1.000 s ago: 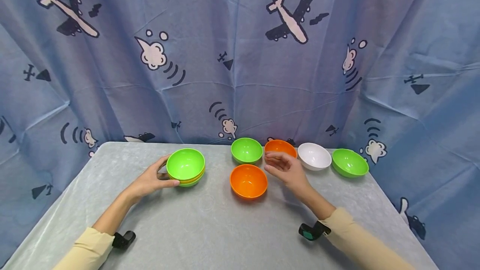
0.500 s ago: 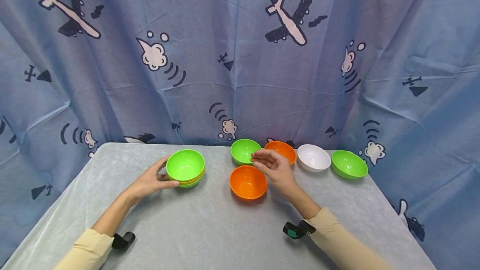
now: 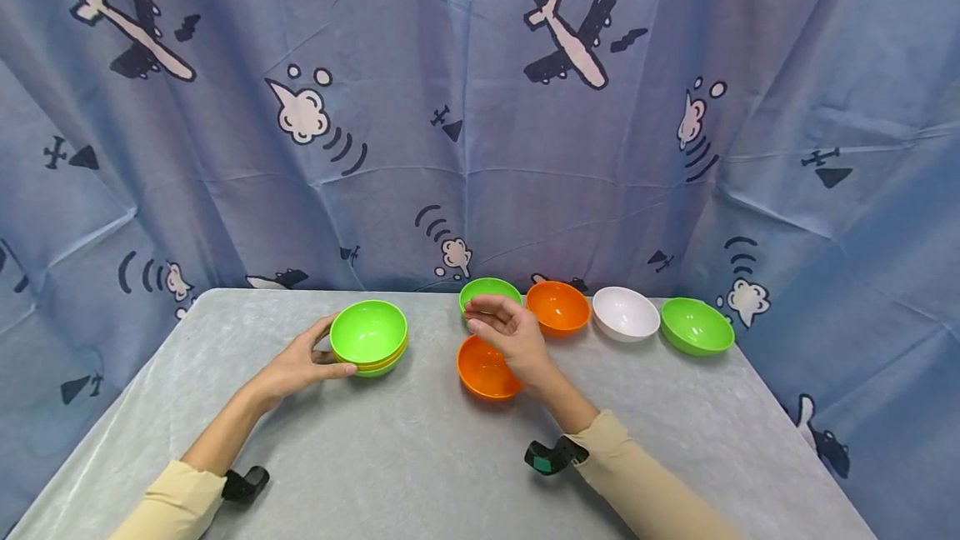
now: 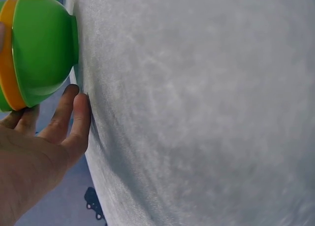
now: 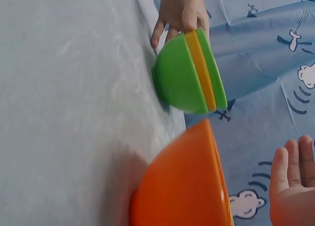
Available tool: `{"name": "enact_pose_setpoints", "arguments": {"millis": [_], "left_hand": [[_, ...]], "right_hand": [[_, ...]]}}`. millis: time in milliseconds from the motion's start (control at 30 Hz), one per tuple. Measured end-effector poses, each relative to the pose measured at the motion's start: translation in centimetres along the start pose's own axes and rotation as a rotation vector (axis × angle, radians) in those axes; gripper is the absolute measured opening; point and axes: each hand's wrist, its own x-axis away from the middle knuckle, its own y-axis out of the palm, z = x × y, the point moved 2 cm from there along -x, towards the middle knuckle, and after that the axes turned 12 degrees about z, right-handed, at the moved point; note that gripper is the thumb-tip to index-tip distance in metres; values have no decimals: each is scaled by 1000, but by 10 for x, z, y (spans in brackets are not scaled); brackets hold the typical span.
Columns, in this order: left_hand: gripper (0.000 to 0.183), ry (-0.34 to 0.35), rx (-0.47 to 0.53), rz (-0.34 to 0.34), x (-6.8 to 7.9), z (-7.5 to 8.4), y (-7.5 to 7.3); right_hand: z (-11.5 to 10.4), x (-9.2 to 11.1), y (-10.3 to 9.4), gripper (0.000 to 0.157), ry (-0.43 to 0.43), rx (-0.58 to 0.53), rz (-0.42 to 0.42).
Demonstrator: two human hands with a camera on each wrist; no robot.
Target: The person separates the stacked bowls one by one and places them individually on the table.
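At the left of the head view, a stack of green and orange bowls [image 3: 369,332] stands on the table. My left hand [image 3: 303,363] holds its left side, thumb at the front of the rim and fingers behind. In the left wrist view, two fingers [image 4: 80,120] reach down beside the stack's base. My right hand [image 3: 516,344] hovers over the right side of a single orange bowl [image 3: 480,375], fingers loosely bent and nothing in them. Seen from the right wrist, that orange bowl [image 5: 179,186] sits nearer than the stack [image 5: 179,76].
Along the table's back edge stand a green bowl [image 3: 489,287], partly hidden by my right hand, another orange bowl [image 3: 558,307], a white bowl [image 3: 626,313] and a green bowl [image 3: 697,327]. A blue curtain [image 3: 390,107] hangs behind the grey-covered table [image 3: 390,457].
My right hand has moved left, from in front of the back orange bowl to over the single orange bowl. The left hand and the stack stay in place.
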Motion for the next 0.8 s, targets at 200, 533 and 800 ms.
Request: {"name": "enact_pose_setpoints", "arguments": {"millis": [200, 533, 800], "left_hand": [[95, 10, 27, 5, 0, -2, 1], [94, 33, 49, 2, 1, 0, 1], [95, 27, 40, -1, 1, 1, 1]], "right_hand": [[5, 0, 25, 37, 68, -38, 22], [22, 5, 68, 46, 150, -26, 69], [38, 15, 85, 53, 152, 57, 103]]}}
